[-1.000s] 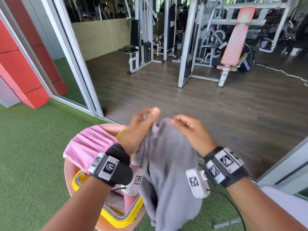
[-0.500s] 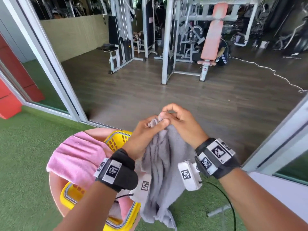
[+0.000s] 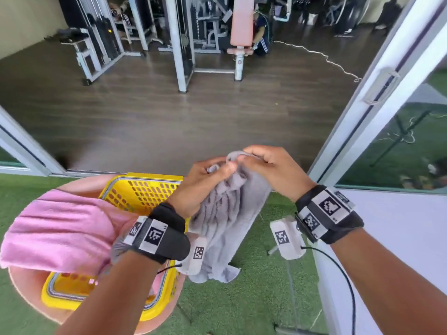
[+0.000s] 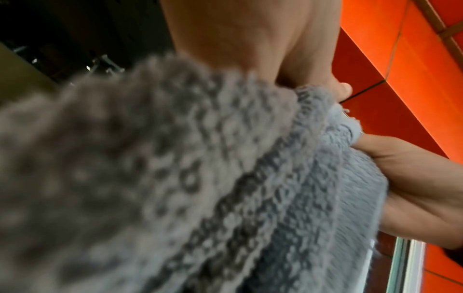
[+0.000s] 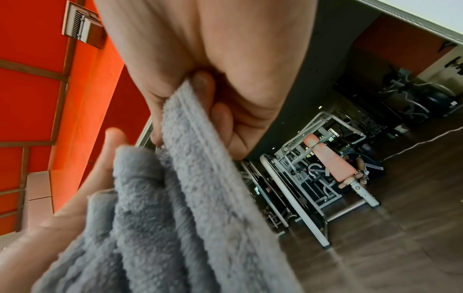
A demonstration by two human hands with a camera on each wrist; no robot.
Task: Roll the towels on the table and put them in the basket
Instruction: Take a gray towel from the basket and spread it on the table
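A grey towel hangs in the air from both hands, bunched at its top edge, its lower end dangling over the green turf. My left hand grips the gathered top of the grey towel from the left. My right hand pinches the towel's hem between thumb and fingers, close beside the left. A pink towel lies draped over the left side of the yellow basket, which stands on a round pink table below my left arm.
Green turf covers the ground around the table. A white sliding door frame rises on the right, and a white surface lies under my right arm. Gym machines stand on dark wooden floor beyond the doorway.
The hands came together at the towel's top edge and gathered it. The view swung right, so the basket and pink towel now sit further left and lower.
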